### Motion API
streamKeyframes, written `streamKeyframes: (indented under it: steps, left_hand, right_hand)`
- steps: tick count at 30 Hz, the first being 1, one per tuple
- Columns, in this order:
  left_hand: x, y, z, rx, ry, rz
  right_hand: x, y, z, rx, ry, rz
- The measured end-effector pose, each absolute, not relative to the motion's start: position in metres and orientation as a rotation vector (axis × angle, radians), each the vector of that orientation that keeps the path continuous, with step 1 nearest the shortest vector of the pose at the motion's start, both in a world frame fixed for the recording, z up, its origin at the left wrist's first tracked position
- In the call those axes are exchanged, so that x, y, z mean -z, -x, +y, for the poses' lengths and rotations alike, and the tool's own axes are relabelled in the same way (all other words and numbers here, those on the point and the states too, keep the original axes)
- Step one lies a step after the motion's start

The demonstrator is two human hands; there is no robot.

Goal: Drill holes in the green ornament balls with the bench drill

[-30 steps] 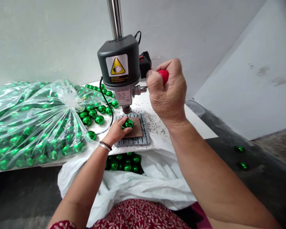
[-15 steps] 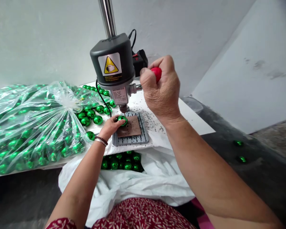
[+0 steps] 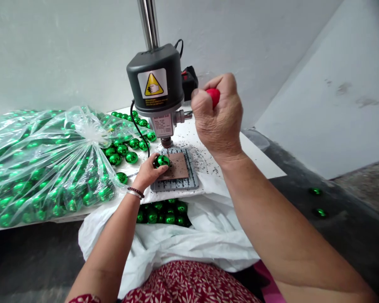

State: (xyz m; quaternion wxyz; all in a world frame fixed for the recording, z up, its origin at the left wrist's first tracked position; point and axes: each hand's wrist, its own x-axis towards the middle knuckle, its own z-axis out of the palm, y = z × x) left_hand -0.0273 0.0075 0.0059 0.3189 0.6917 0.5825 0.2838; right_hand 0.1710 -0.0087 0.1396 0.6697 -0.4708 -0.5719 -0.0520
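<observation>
A shiny green ball (image 3: 162, 160) is held between the thumb and fingers of my left hand (image 3: 151, 170), over the left part of a brown board (image 3: 177, 166). That board lies on the grey slotted base (image 3: 191, 183) of a small drill press (image 3: 156, 84). The thin drill bit (image 3: 168, 152) points down just right of the ball, and I cannot tell whether they touch. My right hand (image 3: 220, 115) is wrapped round the red knob (image 3: 213, 97) of the press's feed lever, to the right of the motor head.
A tied clear plastic bag (image 3: 50, 168) full of green balls fills the left of the white table (image 3: 255, 162). Several loose balls (image 3: 132, 157) lie beside it. Dark shavings surround the base. Below the table edge, a white sack (image 3: 205, 240) holds more balls. Two balls (image 3: 320, 213) lie on the floor.
The ball in my left hand has shifted slightly left and down from beneath the drill bit, which now shows clear to its right. My right hand stays on the red knob.
</observation>
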Motion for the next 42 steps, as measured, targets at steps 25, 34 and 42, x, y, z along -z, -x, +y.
streamKeyframes:
  steps: [25, 34, 42]
  left_hand:
    - [-0.005, 0.03, 0.008, -0.852, -1.522, 1.315]
    - [-0.001, 0.022, 0.011, -0.779, -1.749, 1.339]
    - [-0.019, 0.004, 0.007, -0.677, -1.809, 1.511]
  right_hand:
    - [-0.141, -0.17, -0.008, 0.04, 1.042, -1.283]
    - [-0.14, -0.172, -0.009, 0.041, 1.037, -1.3]
    - [-0.145, -0.172, -0.013, 0.052, 1.054, -1.311]
